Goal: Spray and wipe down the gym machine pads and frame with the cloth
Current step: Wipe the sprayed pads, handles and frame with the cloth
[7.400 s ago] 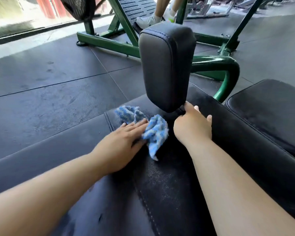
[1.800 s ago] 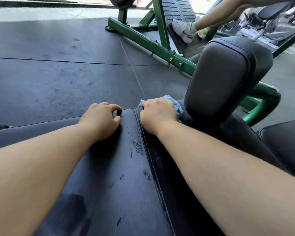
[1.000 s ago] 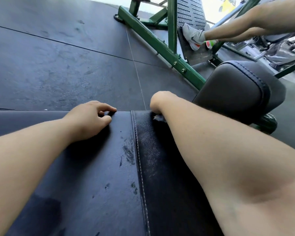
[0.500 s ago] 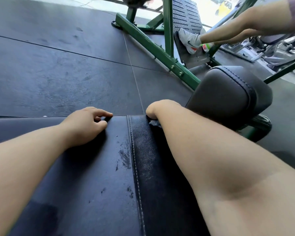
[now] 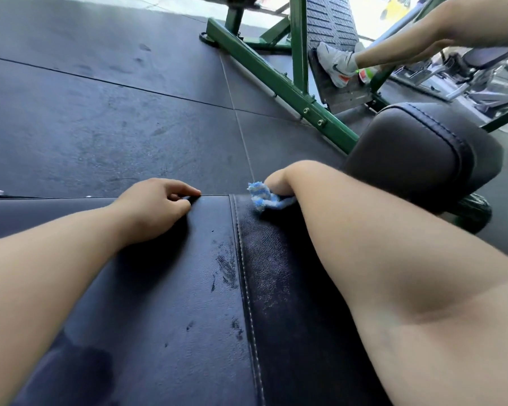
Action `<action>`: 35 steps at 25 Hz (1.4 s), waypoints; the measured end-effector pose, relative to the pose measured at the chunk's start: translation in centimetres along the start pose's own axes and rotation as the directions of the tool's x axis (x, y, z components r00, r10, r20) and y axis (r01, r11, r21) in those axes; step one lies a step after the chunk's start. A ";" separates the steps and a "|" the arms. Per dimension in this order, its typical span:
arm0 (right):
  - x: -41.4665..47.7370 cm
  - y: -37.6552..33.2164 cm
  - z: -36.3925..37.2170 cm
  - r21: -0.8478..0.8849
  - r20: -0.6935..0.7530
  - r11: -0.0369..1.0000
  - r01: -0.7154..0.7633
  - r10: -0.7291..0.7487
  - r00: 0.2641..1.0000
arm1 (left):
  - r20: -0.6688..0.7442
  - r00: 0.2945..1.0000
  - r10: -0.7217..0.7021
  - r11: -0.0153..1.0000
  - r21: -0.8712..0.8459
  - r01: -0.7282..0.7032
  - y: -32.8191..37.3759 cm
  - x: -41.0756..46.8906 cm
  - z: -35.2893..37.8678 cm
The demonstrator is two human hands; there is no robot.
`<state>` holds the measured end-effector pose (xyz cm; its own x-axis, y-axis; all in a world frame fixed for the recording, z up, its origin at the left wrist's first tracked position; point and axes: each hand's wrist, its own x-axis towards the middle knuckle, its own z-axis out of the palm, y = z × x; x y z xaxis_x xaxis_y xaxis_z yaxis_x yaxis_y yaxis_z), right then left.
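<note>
A: Where is the cloth?

B: The blue and white cloth (image 5: 264, 198) is at the far edge of the big black pad (image 5: 170, 303), a bit right of the middle of the frame. It is scrunched up. It lies on the darker strip to the right of the white stitching (image 5: 248, 291).

A: Who has it?

B: The right hand (image 5: 285, 175) has it. The hand is curled down over the pad's far edge, with the thumb on top of the cloth. A bit of cloth pokes out to the left. The fingers go down behind the edge, so I cannot see them.

A: And the other hand?

B: The left hand (image 5: 154, 208) rests on the same pad, left of the stitching, and does not touch the cloth. Its fingers are loose and bent a little. The tips are right at the far edge, and it holds nothing.

A: Is the pad clean?

B: There are small dark scuff marks (image 5: 226, 266) just left of the stitching.

A: What is on the right?

B: A smaller black pad (image 5: 417, 159) stands up just beside the right arm. Behind it, a green metal frame (image 5: 273, 74) runs toward the top middle, over the dark rubber floor (image 5: 85, 112).

A: Is anyone else there?

B: Yes. In the upper right, another person's grey shoe (image 5: 336, 64) is up against a ribbed foot plate (image 5: 327, 22).
</note>
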<state>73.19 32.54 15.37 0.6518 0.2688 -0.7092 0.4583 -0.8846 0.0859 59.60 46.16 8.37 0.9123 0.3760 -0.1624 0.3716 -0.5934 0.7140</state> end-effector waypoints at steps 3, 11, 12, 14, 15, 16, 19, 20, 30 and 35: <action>1.6 -1.4 0.4 0.033 -0.017 0.997 0.068 -0.068 0.998 | -0.018 1.000 -0.022 0.997 -0.076 0.021 0.0 0.1 -0.1; 1.1 -1.3 1.3 -0.137 -0.265 0.989 0.049 -0.085 0.960 | -0.257 0.962 0.096 0.983 0.178 -0.051 -3.6 -2.3 -0.7; 0.1 -0.6 1.3 -0.211 -0.263 0.977 -0.011 -0.046 0.964 | -0.218 0.970 0.107 0.979 0.196 -0.064 -3.7 -2.4 -0.8; -0.1 -0.6 2.2 -0.302 -0.289 0.953 0.027 -0.119 0.950 | -0.169 0.982 0.084 0.981 0.189 -0.051 -3.5 -2.8 -1.3; 0.0 -1.1 3.1 -0.289 -0.321 0.953 0.084 -0.180 0.930 | -0.143 0.987 0.068 0.983 0.182 -0.041 -3.3 -3.2 -1.6; -0.2 -1.8 3.9 -0.243 -0.354 0.963 0.118 -0.201 0.913 | -0.107 0.993 0.056 0.982 0.185 -0.035 -3.2 -3.7 -1.7; -1.6 -2.7 6.7 -0.045 -0.454 0.980 0.191 -0.191 0.870 | 0.036 0.998 0.055 0.960 0.271 -0.063 -2.7 -5.9 -1.8; -2.6 -3.0 8.0 -0.023 -0.453 0.978 0.205 -0.193 0.870 | 0.081 0.996 0.047 0.948 0.311 -0.070 -2.5 -6.6 -1.8; -10.7 -2.2 17.9 -0.021 -0.520 0.992 0.122 -0.115 0.847 | 0.184 0.979 0.087 0.878 0.450 -0.162 -0.3 -14.1 -0.1; -14.8 2.2 21.5 0.242 -0.534 0.954 -0.180 0.285 0.796 | 0.232 0.926 0.297 0.821 0.432 -0.372 1.7 -19.2 1.8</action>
<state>51.58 18.47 11.02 0.9721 0.1652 -0.1667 0.1741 -0.9839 0.0402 43.03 36.61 11.48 0.9954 0.0069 -0.0958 0.0404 -0.9350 0.3524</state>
